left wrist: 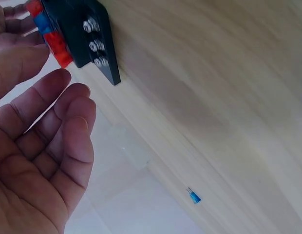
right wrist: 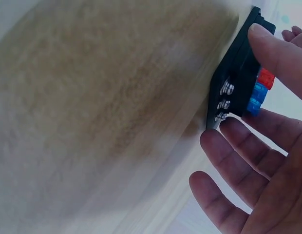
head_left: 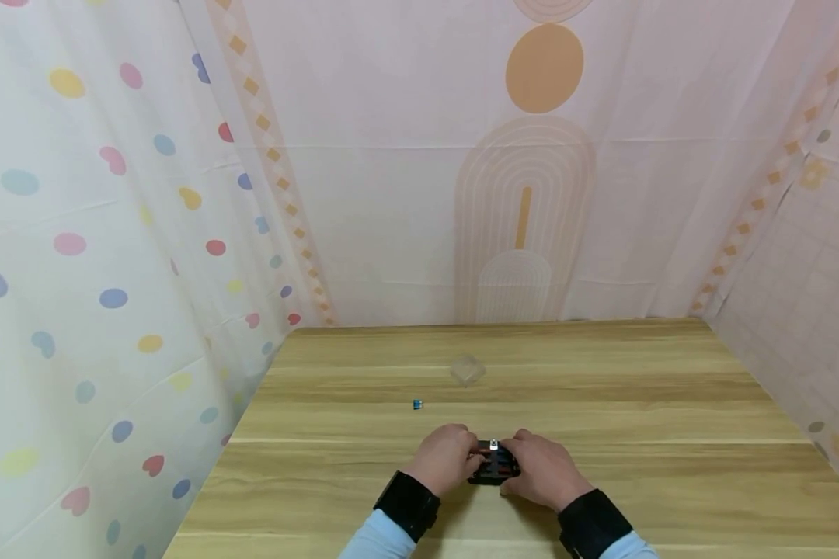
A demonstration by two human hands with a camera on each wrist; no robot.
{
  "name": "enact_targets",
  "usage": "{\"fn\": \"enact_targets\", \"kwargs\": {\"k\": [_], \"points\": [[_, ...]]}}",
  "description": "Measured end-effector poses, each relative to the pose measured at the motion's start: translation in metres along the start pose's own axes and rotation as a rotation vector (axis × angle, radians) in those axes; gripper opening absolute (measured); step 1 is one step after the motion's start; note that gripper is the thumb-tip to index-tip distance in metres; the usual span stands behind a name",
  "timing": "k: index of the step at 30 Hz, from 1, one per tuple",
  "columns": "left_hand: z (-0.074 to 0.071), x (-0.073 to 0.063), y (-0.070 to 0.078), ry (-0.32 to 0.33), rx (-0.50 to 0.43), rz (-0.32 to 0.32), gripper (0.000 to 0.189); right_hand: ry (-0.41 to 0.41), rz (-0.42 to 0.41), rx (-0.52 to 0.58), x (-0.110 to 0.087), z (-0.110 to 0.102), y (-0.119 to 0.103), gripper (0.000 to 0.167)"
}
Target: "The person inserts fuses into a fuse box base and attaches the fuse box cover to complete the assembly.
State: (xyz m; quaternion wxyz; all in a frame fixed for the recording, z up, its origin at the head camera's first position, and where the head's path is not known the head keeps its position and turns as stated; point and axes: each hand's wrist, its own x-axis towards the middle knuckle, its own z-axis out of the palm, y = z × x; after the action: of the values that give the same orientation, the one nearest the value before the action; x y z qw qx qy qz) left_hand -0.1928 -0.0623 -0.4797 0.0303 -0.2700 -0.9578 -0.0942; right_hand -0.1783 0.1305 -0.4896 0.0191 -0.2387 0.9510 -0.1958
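Holding the black fuse block (head_left: 494, 467): the right hand (head_left: 544, 467) grips it from the right, thumb against one end and fingertips at the other.
Left hand (head_left: 447, 458): thumb and bent fingers sit at the block's left side; whether they pinch it or only touch it, I cannot tell.
Block's place: on the near part of the wooden table (head_left: 657, 404), between the two hands; whether its base lies flat or is slightly raised is not plain.
Seated pieces: a red fuse (left wrist: 58, 48) and a blue fuse (left wrist: 42, 22) show side by side in the block, near metal screws (left wrist: 96, 46); fingers hide part of the row, so no full count.
Progress: judging by the filled places, the fitting of fuses looks well along.
Left over: a loose blue fuse (head_left: 417, 404) lies far and left of the block; a see-through piece (head_left: 468, 370), probably the cover, lies farther off. Neither seems fitted yet.
Table edges: the left edge is well apart from the loose fuse; the far edge meets the patterned curtain (head_left: 391, 194); the near edge is out of view.
Open room: bare wood runs widest right of the right hand; nothing stands between left hand and loose fuse; the tightest spot is over the block, where fingertips crowd in.
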Motion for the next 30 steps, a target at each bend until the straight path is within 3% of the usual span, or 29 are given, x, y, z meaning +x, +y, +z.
{"fn": "enact_targets", "kwargs": {"k": [7, 14, 30], "points": [[-0.003, -0.003, -0.013, 0.049, 0.067, -0.091, 0.017, -0.03, 0.071, 0.041, -0.002, -0.008, -0.002, 0.065], [-0.016, -0.008, -0.02, 0.08, 0.092, -0.118, 0.021, -0.033, 0.104, 0.006, -0.003, -0.014, -0.001, 0.068], [-0.024, -0.006, -0.042, 0.055, 0.119, -0.293, 0.028, -0.046, 0.138, -0.032, -0.004, -0.021, 0.002, 0.07]]}}
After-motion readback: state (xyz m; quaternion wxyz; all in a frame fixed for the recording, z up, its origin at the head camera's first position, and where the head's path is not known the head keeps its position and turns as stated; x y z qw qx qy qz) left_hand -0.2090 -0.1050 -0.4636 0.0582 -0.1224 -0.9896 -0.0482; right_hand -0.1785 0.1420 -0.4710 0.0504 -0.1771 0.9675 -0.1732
